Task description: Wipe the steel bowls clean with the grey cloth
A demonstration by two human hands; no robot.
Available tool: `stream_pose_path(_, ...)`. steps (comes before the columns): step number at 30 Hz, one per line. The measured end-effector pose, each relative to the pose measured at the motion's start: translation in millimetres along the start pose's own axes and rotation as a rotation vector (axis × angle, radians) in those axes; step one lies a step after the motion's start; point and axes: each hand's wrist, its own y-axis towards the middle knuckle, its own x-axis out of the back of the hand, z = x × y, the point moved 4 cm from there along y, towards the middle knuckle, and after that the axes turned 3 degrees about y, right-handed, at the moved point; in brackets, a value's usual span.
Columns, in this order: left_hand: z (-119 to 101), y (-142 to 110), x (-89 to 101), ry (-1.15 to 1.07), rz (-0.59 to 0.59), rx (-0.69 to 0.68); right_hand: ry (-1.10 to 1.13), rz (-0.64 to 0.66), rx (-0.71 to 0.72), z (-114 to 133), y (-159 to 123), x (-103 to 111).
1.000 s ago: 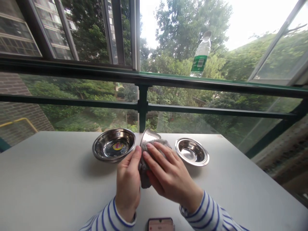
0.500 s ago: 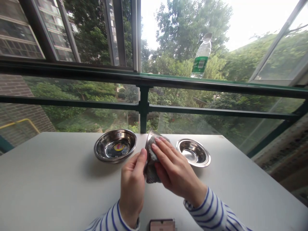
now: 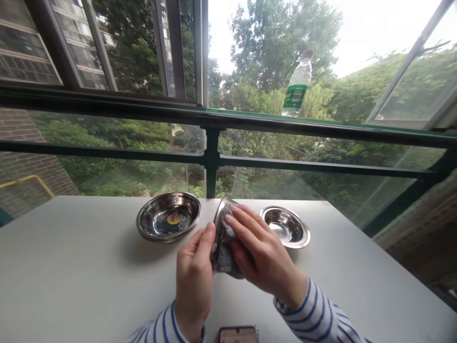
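Over the middle of the table, my left hand [image 3: 194, 274] is closed on the near-left rim of a shiny metal bowl [image 3: 222, 206], its thumb along the edge. The bowl is tipped up on its side, and much of it is hidden by cloth and fingers. My right hand [image 3: 266, 252] holds a grey cloth [image 3: 229, 263] with a checked edge, pressed against the bowl, fingers bent over it. To the left sits a wider metal bowl [image 3: 169, 216] with a yellow and pink sticker inside. Beyond my right hand rests a smaller metal bowl [image 3: 287, 226], partly covered by that hand.
A white table [image 3: 89, 267] carries the bowls. At its near edge lies a phone [image 3: 237, 334], cut off by the frame. Behind the table runs a dark green railing [image 3: 212, 162] with glass, and a plastic bottle [image 3: 295, 93] with a green label stands on the ledge above.
The cloth has shifted slightly on the bowl, its lower edge hanging a little further down and right. The bowl's tilt has changed slightly. Both hands keep their hold.
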Motion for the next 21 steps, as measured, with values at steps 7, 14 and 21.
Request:
stream_pose_path(7,-4,2,2.9,0.017,-0.006,-0.044,0.018,0.02,0.13,5,-1,-4)
stream_pose_path(14,2,3,0.8,0.031,0.005,-0.021,0.116,-0.009,-0.033,-8,-3,-1)
stream_pose_path(21,-9,8,3.3,-0.02,-0.033,0.003,-0.009,0.033,0.232,11,-9,-14)
